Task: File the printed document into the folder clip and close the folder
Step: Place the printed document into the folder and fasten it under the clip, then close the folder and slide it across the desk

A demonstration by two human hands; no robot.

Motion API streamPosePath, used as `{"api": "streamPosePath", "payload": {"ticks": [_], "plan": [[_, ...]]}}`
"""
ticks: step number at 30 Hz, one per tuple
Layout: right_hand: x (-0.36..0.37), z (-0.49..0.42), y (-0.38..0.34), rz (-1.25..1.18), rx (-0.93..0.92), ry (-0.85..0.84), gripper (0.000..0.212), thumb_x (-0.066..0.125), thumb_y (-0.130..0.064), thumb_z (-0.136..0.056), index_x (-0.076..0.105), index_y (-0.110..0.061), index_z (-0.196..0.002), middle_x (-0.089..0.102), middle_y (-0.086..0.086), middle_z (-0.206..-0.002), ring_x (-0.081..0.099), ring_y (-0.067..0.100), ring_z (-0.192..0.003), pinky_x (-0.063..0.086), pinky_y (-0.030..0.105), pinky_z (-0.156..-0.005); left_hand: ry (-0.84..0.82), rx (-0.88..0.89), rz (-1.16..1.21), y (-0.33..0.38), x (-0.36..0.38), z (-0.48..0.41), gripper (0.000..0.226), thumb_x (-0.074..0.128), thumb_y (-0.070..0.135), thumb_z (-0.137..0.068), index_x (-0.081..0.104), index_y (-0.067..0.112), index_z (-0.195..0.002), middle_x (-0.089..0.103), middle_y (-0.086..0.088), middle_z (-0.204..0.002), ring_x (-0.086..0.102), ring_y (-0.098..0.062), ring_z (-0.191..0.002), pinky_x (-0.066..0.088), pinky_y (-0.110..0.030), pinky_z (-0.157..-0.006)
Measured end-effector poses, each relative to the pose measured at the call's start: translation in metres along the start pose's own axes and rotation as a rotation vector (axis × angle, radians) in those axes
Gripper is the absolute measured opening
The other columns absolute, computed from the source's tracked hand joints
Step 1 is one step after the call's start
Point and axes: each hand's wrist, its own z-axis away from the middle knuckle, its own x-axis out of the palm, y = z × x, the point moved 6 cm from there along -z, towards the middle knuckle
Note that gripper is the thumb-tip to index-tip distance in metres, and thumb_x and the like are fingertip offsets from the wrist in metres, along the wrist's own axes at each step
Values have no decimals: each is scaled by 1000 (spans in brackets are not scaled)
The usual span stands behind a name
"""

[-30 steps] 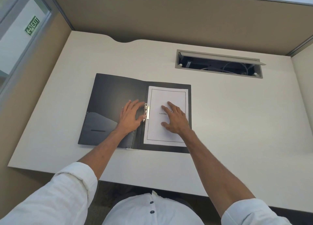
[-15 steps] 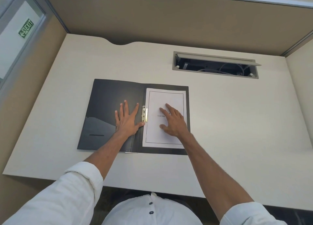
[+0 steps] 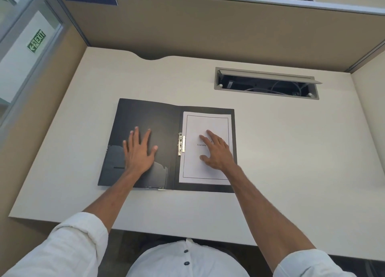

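A black folder point(image 3: 150, 118) lies open and flat on the desk. The white printed document point(image 3: 206, 172) rests on its right half, its left edge under the metal clip point(image 3: 180, 143) by the spine. My left hand point(image 3: 138, 151) lies flat on the folder's left cover, fingers spread, holding nothing. My right hand point(image 3: 216, 151) presses flat on the middle of the document, fingers apart, and hides part of the printed title.
The pale desk point(image 3: 281, 151) has an open cable tray point(image 3: 266, 84) with wires at the back right. Beige partition walls close the back and both sides. The front desk edge runs just below the folder.
My left hand has slid left, away from the clip, onto the middle of the left cover. The right hand has stayed on the document. The camera has tilted slightly.
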Motion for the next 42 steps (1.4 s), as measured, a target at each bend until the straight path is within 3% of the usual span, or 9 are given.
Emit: {"api": "streamPosePath", "payload": {"ticks": [4, 8, 16, 24, 27, 30, 36, 40, 42], "plan": [[-1, -1, -3, -3, 8, 5, 82, 65, -41, -107, 21, -30, -176, 2, -2, -186, 9, 25, -174, 15, 50, -141, 145, -262, 120, -54, -22, 6, 79, 58, 40, -110, 22, 11, -175, 16, -21, -182, 15, -40, -171, 13, -61, -139], [0, -1, -11, -28, 33, 54, 80, 66, -35, -105, 27, -26, -174, 9, 2, -185, 13, 26, -173, 15, 51, -140, 137, -421, 247, -94, -35, 10, 71, 61, 32, -109, 30, 7, -168, 55, -29, -157, 45, -51, -151, 38, -61, -126], [8, -3, -82, -160, -50, 151, 69, 65, -28, -106, 38, -22, -169, 28, 2, -179, 30, 28, -166, 29, 49, -136, 107, -447, 350, -118, -59, 11, 43, 59, 20, -107, 64, 13, -149, 68, -19, -149, 60, -47, -140, 50, -52, -117], [16, -5, -171, -362, -221, 140, 65, 69, -18, -102, 49, -16, -164, 45, 4, -169, 42, 28, -157, 39, 47, -130, 165, -288, 647, -120, -100, 17, 28, 76, 21, -101, 82, 11, -127, 85, -16, -118, 79, -33, -116, 60, -45, -112], [17, -3, -188, -443, -256, 156, 63, 69, -15, -102, 51, -19, -162, 48, 1, -166, 45, 25, -155, 41, 45, -130, 112, -238, 941, -116, -105, 25, 15, 76, 16, -102, 87, 24, -110, 86, -7, -99, 81, -27, -93, 67, -35, -84], [11, 2, -194, -544, -277, 229, 59, 69, -13, -102, 55, -19, -159, 55, 0, -160, 51, 22, -150, 43, 39, -128, 85, -178, 1119, -101, -111, 37, 29, 70, 18, -105, 90, 38, -102, 88, 7, -95, 81, -10, -77, 64, -21, -66], [-15, 20, -180, -805, -226, 367, 44, 69, -17, -103, 66, -20, -147, 68, -6, -144, 68, 14, -126, 59, 31, -104, 52, -32, 1216, -43, -114, 57, 31, 61, 28, -109, 86, 47, -114, 87, 10, -111, 83, -5, -89, 64, -18, -71], [-38, 33, -159, -873, -192, 455, 33, 68, -28, -106, 73, -22, -138, 76, -9, -132, 72, 8, -114, 53, 13, -92, -16, 67, 1225, 5, -103, 58, 33, 57, 23, -111, 82, 24, -132, 87, 8, -110, 84, -4, -96, 64, -18, -72], [-48, 42, -144, -963, -148, 485, 29, 67, -36, -107, 77, -21, -130, 79, -6, -122, 75, 11, -111, 59, 24, -92, -71, 136, 1187, 34, -95, 62, 36, 56, 20, -113, 75, 21, -143, 86, 11, -117, 82, -4, -108, 66, -22, -82]]}}
